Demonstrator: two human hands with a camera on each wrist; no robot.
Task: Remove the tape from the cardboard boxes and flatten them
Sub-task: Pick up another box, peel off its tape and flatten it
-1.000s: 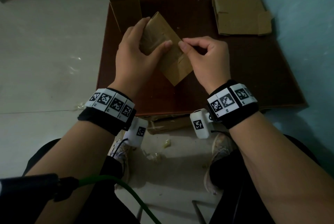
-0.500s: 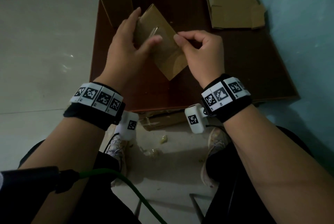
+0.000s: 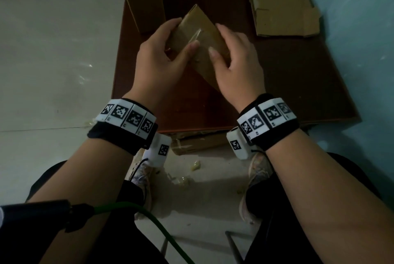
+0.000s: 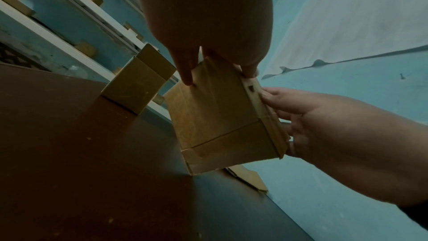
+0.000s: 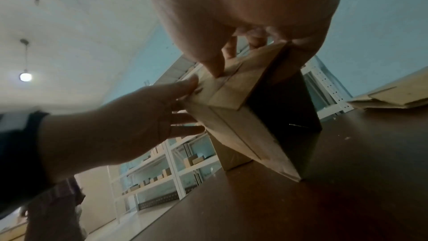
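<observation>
A small brown cardboard box is held tilted above the brown table, with one corner pointing away from me. Clear tape glints along its top face. My left hand grips the box's left side, with the thumb on top and the fingers wrapped round the far edge. My right hand grips the right side, with its thumb lying on the top face. In the left wrist view the box has the right hand's fingers against its side. In the right wrist view the right thumb presses on the box at a seam.
An upright open cardboard box stands at the table's back left. Flattened cardboard lies at the back right. More cardboard sits under the table's front edge. Tape scraps lie on the floor by my shoes, and a green cable crosses my lap.
My right hand has left its fingertip pinch at the box top and spread over the box's right side. The left hand keeps its hold and the box has turned slightly.
</observation>
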